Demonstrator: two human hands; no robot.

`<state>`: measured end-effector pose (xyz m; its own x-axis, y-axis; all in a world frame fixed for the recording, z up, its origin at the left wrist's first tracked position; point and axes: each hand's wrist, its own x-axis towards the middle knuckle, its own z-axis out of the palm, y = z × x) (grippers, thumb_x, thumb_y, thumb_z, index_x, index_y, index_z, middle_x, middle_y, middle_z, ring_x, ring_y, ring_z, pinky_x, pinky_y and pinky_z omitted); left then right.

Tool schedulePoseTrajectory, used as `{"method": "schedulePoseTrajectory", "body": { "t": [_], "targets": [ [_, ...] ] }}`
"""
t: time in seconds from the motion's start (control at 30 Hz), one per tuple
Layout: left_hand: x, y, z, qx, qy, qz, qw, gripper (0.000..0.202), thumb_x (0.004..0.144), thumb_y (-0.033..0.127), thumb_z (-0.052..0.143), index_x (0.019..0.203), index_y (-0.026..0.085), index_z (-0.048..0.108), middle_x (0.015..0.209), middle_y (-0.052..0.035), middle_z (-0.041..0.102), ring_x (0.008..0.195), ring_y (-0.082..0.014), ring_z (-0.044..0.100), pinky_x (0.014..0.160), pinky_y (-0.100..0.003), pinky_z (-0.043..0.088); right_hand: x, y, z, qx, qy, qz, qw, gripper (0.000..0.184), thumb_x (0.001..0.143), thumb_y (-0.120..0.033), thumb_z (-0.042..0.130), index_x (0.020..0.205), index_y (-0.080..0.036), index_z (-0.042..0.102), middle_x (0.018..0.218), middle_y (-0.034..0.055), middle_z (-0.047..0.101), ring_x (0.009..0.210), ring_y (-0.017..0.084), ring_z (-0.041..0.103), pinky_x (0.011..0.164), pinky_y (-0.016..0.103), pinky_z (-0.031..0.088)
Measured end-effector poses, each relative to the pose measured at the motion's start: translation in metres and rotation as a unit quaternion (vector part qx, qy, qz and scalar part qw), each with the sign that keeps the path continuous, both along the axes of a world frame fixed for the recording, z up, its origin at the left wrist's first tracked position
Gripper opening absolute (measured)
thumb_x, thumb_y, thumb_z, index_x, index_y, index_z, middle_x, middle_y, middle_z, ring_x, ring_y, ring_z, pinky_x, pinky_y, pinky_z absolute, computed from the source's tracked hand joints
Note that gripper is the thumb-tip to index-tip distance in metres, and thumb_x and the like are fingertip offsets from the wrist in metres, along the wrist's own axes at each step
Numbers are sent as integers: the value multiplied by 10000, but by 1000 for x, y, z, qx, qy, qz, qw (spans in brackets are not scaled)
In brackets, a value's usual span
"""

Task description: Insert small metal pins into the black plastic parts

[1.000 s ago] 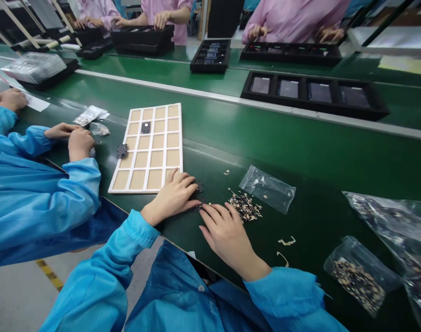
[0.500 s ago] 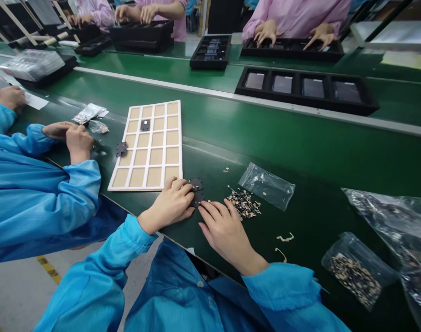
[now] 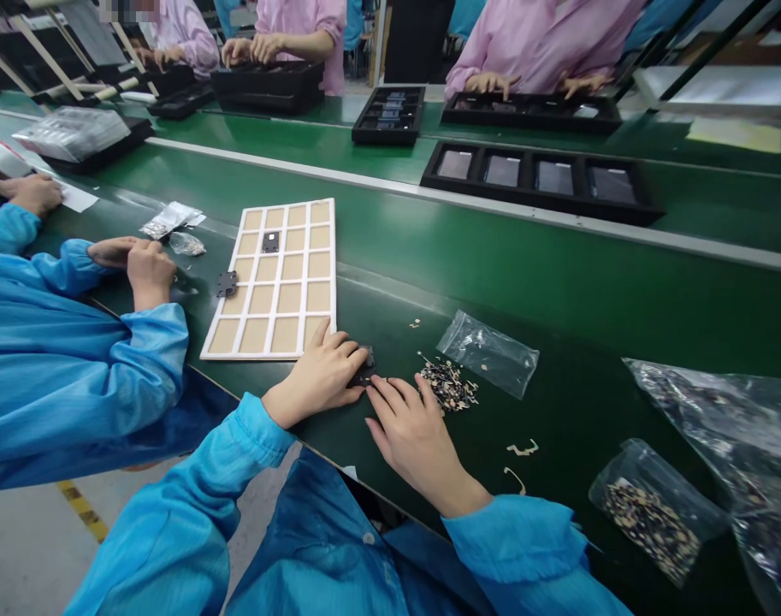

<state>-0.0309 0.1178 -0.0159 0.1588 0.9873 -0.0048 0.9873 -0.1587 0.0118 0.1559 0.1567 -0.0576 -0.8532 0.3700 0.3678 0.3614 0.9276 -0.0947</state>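
Observation:
At the bench edge, my left hand [image 3: 319, 374] closes on a thin black plastic part [image 3: 366, 366], partly hidden under the fingers. My right hand [image 3: 416, 436] lies just right of it, fingers outstretched and a fingertip at the part's edge; whether a tiny piece is under that fingertip I cannot tell. Beyond the right fingers is a loose pile of tiny black and tan pieces [image 3: 450, 385]. A white-framed tray [image 3: 275, 323] with tan cells lies beyond my left hand. One black part [image 3: 270, 242] sits in a cell, and another [image 3: 227, 284] straddles the tray's left edge.
A clear bag [image 3: 489, 352] lies behind the pile; a bag of small pieces [image 3: 650, 526] and a larger bag [image 3: 704, 428] are at right. Curled strips [image 3: 523, 447] lie between. A co-worker's hands [image 3: 150, 269] are at left. Black trays [image 3: 537, 201] stand across the white strip.
The whole view has shifted slightly. Less of the black part shows beside my left hand, whose fingers have moved a little over it. My right hand stays in nearly the same place.

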Motion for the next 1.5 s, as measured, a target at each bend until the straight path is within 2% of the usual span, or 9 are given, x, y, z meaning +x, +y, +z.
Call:
{"method": "schedulePoseTrajectory", "body": {
  "t": [0.4,0.57,0.7,0.8,0.93,1.1,1.33,1.4,1.5],
  "targets": [
    [6,-3,-2,-38,-10,18,999,283,839,370,631,1016,149,643,1005,-104,639,1010,-276,562,1056,-488,322,0,-1,-1,5,45,14,999,265,927,-163,478,1112,-124,664,1159,113,672,1030,277,571,1026,509,340],
    [18,-3,-6,-20,22,4,1000,139,903,228,522,896,135,626,866,-116,642,852,-245,611,897,-403,420,3,1,5,-1,73,35,997,257,940,-143,456,1085,-143,668,1111,94,693,982,258,602,1036,500,338],
    [23,-2,-10,2,33,-5,999,110,903,180,510,895,122,603,797,-104,631,779,-231,631,915,-388,427,6,4,15,12,108,40,993,232,955,-134,444,1036,-141,662,1055,94,708,925,249,625,1019,496,349],
    [24,-3,-5,-14,19,-4,1000,132,856,223,588,921,109,592,823,-107,630,808,-246,640,909,-385,449,10,9,20,21,137,45,989,190,951,-128,466,1000,-147,649,1024,99,713,897,248,638,1000,498,362],
    [22,-9,13,-25,-46,12,999,168,867,240,553,979,116,573,892,-99,622,824,-241,636,770,-354,503,15,16,23,40,146,64,986,161,917,-102,520,1025,-156,627,1017,102,710,892,246,647,995,500,376],
    [-3,-8,31,-15,-85,108,990,236,871,238,542,1082,134,564,1044,-113,630,950,-237,632,828,-335,518,17,17,21,25,143,73,987,163,915,-103,523,1022,-170,626,1018,81,709,890,232,652,1021,488,362],
    [-56,18,18,-40,-29,236,971,205,845,184,528,999,93,627,1007,-158,662,966,-274,650,815,-342,517,14,13,17,-12,136,88,987,166,944,-135,498,1003,-151,653,1000,76,709,893,216,648,1049,463,335],
    [-67,20,19,-46,-27,252,966,217,825,221,580,997,100,635,1017,-153,673,968,-277,654,803,-330,516,12,12,18,-17,150,81,985,180,961,-150,478,977,-153,657,977,67,713,877,205,647,1046,446,337],
    [-89,22,32,-48,-31,272,961,400,781,402,680,1059,120,625,1062,-133,683,1011,-285,646,828,-316,505,10,12,21,-23,163,68,984,218,979,-171,446,946,-171,662,945,51,719,858,192,648,1038,420,349]
  ]
}}
